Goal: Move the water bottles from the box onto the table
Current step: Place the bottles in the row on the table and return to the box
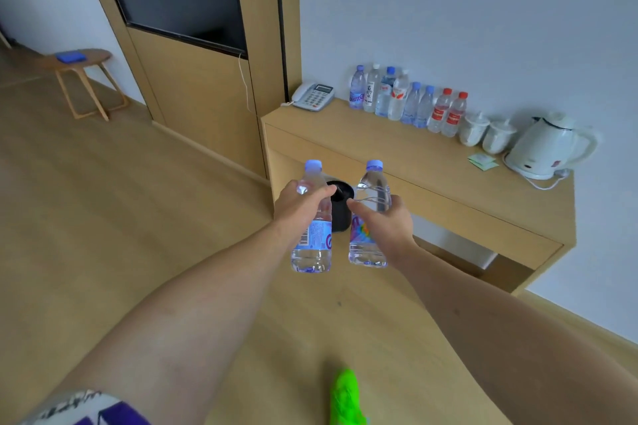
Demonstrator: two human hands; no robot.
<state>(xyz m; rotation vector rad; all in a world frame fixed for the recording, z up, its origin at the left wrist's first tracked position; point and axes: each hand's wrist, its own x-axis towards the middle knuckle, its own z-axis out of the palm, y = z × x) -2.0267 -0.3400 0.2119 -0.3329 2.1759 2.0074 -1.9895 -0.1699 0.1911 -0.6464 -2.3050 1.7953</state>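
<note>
The left hand (299,205) is gripping one water bottle (312,221) around its middle, and the right hand (385,219) is gripping a second bottle (369,217) likewise; both bottles are hanging upright over the floor, just apart. The fingers are wrapping behind the bottles, out of sight. A black bin (340,207) is showing partly between the hands. Beyond the right hand, the table (397,148) is offering bare top along its near edge, a row of bottles (407,102) lining the wall side.
</note>
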